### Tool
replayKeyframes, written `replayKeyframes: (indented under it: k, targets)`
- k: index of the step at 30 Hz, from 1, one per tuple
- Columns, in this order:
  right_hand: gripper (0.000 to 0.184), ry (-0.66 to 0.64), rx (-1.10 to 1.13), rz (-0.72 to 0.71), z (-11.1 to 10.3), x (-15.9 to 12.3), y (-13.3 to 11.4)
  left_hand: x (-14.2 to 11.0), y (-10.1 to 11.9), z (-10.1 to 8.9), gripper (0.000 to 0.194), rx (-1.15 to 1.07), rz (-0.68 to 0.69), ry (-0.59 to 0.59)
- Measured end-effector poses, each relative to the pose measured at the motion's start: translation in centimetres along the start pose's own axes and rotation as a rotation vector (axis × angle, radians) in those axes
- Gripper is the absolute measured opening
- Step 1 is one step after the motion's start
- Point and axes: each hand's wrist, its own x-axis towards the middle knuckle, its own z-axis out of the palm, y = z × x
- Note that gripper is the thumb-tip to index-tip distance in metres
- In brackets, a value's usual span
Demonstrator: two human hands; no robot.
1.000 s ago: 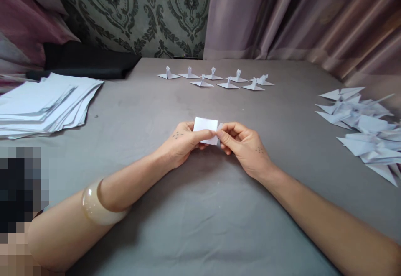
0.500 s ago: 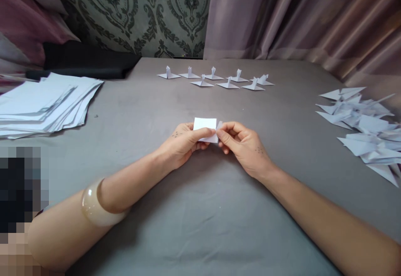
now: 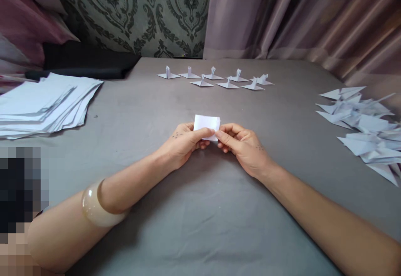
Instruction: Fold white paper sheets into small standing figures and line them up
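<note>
A small folded piece of white paper (image 3: pixel 206 122) is held between my two hands, above the middle of the grey cloth-covered table. My left hand (image 3: pixel 188 142) grips its left part, thumb lying across the front and fingers behind. At the right edge, my right hand (image 3: pixel 241 146) pinches the paper between thumb and curled fingers. The fingertips behind the paper are partly hidden. A pale bangle (image 3: pixel 102 203) circles my left forearm.
Several folded white paper shapes (image 3: pixel 228 83) stand in two rows at the back of the table (image 3: pixel 175 104). A heap of folded paper pieces (image 3: pixel 372 119) lies at right. At left are stacked white sheets (image 3: pixel 46 104) and a black cloth (image 3: pixel 90 60).
The flap at the paper's right edge, which stuck out toward my right hand, now lies along the edge. The paper has tilted slightly upward. Both hands stay nearly in place.
</note>
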Motion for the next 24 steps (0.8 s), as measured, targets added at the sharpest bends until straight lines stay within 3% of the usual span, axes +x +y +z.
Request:
replayKeyframes:
  k: [11, 18, 24]
  targets:
    - [0.018, 0.031, -0.002, -0.095, 0.1, -0.03, 0.34, -0.14, 0.16, 0.35, 0.016, -0.125, -0.068, 0.036]
    - [0.023, 0.067, 0.059, -0.041, 0.14, -0.04, 0.1, -0.15, 0.08, 0.23, 0.014, -0.061, -0.021, -0.027]
    - [0.027, 0.037, 0.091, 0.037, 0.08, -0.05, -0.23, -0.22, 0.07, 0.29, 0.011, -0.034, -0.01, 0.004]
